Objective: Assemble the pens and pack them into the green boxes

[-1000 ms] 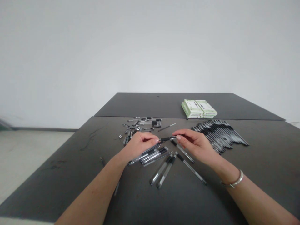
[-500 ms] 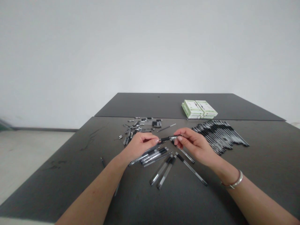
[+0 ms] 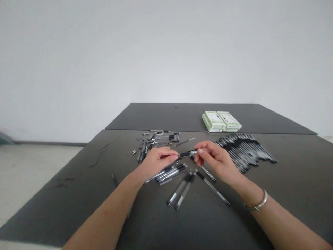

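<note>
A pen (image 3: 185,154) with a black grip is held level between both hands, above the dark table. My left hand (image 3: 158,160) pinches its left end between thumb and fingers. At the other end, my right hand (image 3: 213,157) has thumb and fingertips closed on the clear, shiny part, which may be a cap; the fingers partly cover it. Beneath the hands lie several clear pens with black grips, among them a fanned pair (image 3: 181,191) and a single pen (image 3: 212,188) slanting to the right. My left forearm partly hides another pen (image 3: 114,180).
Behind my left hand is a loose heap of pen parts and caps (image 3: 143,151), with a thin refill (image 3: 185,141) beside it. On the right lies a tidy row of pens (image 3: 247,149). White and green boxes (image 3: 221,121) are stacked farther back, near the table seam.
Both hands stay almost where they were, still on the pen. My right hand has shifted very slightly right, and a bit more of the clear part shows.
</note>
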Demonstrator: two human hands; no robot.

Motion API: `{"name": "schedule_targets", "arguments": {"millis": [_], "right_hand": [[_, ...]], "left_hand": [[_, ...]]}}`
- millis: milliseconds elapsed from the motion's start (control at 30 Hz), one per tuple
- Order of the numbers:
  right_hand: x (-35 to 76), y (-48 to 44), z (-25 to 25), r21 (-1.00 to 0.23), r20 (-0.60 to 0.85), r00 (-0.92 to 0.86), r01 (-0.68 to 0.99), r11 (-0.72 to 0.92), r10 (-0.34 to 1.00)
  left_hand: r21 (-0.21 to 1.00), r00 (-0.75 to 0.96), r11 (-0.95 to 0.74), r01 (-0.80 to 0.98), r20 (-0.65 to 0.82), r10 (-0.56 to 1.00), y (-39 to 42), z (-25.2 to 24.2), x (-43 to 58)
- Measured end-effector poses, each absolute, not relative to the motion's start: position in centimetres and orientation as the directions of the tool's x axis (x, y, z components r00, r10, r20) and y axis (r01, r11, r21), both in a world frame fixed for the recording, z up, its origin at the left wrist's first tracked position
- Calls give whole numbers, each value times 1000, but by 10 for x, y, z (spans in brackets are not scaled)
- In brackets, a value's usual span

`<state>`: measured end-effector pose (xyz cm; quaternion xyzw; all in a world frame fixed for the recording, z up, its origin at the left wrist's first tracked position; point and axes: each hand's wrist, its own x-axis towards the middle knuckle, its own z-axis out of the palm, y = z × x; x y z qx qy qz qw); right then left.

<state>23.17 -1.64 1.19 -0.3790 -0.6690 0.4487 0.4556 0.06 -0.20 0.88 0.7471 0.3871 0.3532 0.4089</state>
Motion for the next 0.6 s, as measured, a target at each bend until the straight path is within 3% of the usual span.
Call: {"name": "schedule_targets", "arguments": {"millis": [600], "right_hand": [[224, -18, -1, -951, 281, -267, 51, 305, 922]], "left_hand": [[874, 436, -404, 270, 262, 861, -3, 5, 4]]}}
